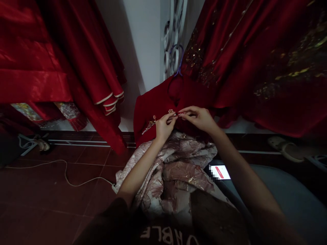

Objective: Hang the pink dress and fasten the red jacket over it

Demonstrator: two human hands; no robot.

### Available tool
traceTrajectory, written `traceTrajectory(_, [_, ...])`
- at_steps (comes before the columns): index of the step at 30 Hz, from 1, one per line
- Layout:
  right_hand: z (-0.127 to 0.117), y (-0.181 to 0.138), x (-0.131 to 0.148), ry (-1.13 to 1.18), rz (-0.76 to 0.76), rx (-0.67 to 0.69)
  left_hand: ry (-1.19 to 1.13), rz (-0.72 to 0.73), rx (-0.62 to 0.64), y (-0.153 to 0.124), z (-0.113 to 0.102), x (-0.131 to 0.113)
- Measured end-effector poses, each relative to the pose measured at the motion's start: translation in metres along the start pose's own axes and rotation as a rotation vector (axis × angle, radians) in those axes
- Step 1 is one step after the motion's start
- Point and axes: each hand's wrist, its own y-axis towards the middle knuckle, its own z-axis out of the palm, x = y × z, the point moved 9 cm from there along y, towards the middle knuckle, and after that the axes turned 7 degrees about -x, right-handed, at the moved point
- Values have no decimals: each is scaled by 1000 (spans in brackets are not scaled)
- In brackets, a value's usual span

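Both hands meet at the front of the red garment (155, 102), which hangs on a blue hanger (178, 58) against the white wall (143, 41). The left hand (165, 125) has its fingers curled shut, pinching the cloth right by a small gold ornament (170, 111); the right hand (198, 117) pinches too, fingertips closed on something tiny at the same spot, too small to tell what. That cloth looks soft and limp, likely slippery, so a grip near the ornament seems the steadiest hold; the beaded piece (149, 125) lower left looks delicate. Both forearms reach forward, wrists raised and bent inward, over a pale floral fabric (178, 166) heaped on the lap. A phone (221, 172) glows beside it.
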Motion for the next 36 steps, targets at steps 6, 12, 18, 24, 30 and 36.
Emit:
traceTrajectory(6, [4,2,-1,-2,-32,22,84,43,-47,2,-6,-7])
traceTrajectory(12, [5,-2,-8,28,-33,-92,29,-1,-22,3,-3,-3])
traceTrajectory(18, [6,-4,1,31,-67,-156,-13,-64,-13,5,-1,8])
traceTrajectory(24, [9,-2,3,31,-82,-173,-49,-61,1,8,0,12])
traceTrajectory(30, [13,1,-2,55,-52,-151,-9,-83,37,15,-1,13])
traceTrajectory(36, [18,2,-13,163,-10,-117,8,-59,37,16,-4,11])
